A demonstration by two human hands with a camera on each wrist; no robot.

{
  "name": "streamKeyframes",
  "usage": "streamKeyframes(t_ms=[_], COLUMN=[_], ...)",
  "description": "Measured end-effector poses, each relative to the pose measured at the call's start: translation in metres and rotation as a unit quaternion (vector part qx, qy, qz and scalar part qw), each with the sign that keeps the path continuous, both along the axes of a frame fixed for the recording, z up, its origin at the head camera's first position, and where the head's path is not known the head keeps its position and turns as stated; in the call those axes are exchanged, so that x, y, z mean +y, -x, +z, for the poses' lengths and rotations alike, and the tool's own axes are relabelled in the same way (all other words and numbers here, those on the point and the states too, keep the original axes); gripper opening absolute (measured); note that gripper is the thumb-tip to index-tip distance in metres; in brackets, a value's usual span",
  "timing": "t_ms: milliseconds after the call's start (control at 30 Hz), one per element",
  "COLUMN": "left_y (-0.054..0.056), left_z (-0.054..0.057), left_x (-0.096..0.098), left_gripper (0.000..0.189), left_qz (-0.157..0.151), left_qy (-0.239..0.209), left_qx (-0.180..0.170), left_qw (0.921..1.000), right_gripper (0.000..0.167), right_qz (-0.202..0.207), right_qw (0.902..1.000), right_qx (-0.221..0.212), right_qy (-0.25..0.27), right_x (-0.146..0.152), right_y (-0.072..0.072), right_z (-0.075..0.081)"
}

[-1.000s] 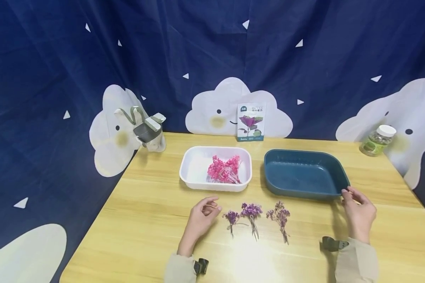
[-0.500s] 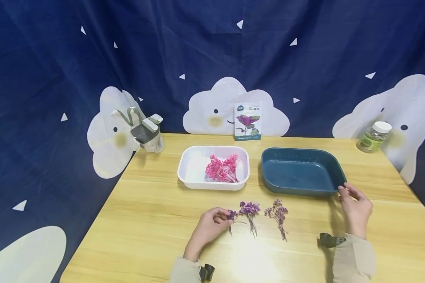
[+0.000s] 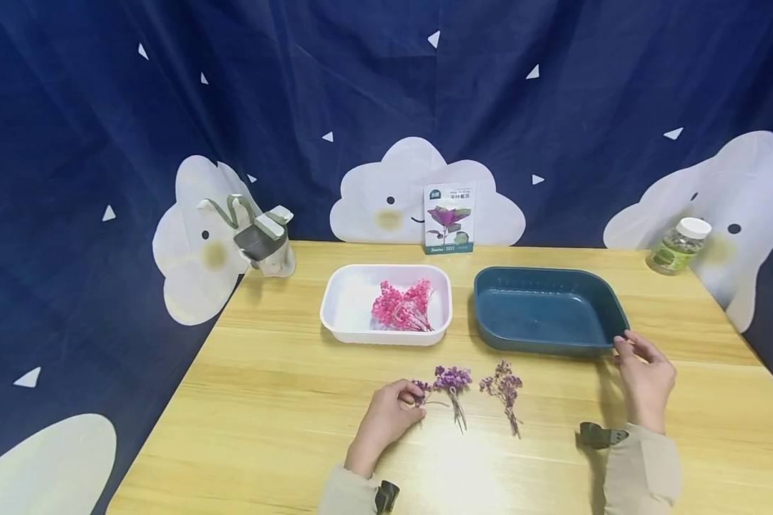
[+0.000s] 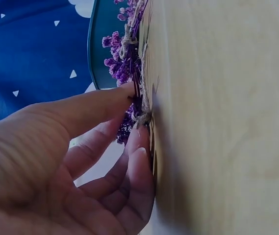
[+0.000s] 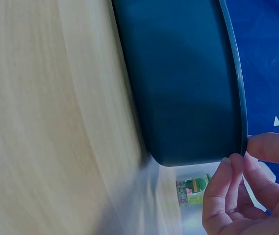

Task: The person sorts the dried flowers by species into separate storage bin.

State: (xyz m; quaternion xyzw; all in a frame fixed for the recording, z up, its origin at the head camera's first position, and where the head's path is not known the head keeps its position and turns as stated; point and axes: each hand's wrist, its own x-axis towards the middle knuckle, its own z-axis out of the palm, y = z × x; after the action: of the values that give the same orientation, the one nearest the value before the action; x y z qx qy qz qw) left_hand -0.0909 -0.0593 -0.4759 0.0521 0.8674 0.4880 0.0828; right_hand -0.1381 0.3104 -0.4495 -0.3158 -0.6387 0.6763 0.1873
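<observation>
Three small bunches of purple dried flowers lie in a row on the table. My left hand [image 3: 389,415] is at the leftmost bunch [image 4: 138,105], thumb and fingertips closing on its tied stems and partly covering it. The middle bunch [image 3: 453,379] and the right bunch [image 3: 504,386] lie to its right, apart from the hand. With thumb and fingertips, my right hand [image 3: 647,379] pinches the rim of the dark teal tray [image 5: 178,88] at its near right corner. Inside the tray nothing is seen.
Left of the teal tray stands a white tray [image 3: 344,332] holding pink dried flowers [image 3: 402,306]. Behind them a seed packet [image 3: 449,218] leans on the blue curtain [image 3: 283,93]. A lidded jar [image 3: 678,247] is at back right, a grey-and-white pot-like object [image 3: 267,247] at back left.
My left hand has moved right to the leftmost purple bunch and its fingers have come together at the stems. The right hand has stayed on the teal tray's rim.
</observation>
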Motion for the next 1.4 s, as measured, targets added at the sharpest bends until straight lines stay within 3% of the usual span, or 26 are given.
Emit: streamKeyframes(t_ms=[633, 1000, 1400], left_y=[0.002, 0.008, 0.024], left_z=[-0.005, -0.005, -0.002], left_x=[-0.007, -0.002, 0.022], left_gripper=[0.019, 0.025, 0.026], left_qz=[0.073, 0.078, 0.081], left_qy=[-0.072, -0.158, -0.225], left_qx=[-0.01, -0.005, -0.018], left_qw=[0.9947, 0.9843, 0.9708], right_gripper=[0.02, 0.015, 0.014], right_qz=[-0.007, -0.002, 0.002], right_qw=[0.9997, 0.9998, 0.9999], right_qx=[0.007, -0.005, -0.013], right_qy=[0.023, 0.019, 0.009], right_x=[0.001, 0.0, 0.001], right_y=[0.001, 0.001, 0.0], right_z=[-0.002, -0.001, -0.001])
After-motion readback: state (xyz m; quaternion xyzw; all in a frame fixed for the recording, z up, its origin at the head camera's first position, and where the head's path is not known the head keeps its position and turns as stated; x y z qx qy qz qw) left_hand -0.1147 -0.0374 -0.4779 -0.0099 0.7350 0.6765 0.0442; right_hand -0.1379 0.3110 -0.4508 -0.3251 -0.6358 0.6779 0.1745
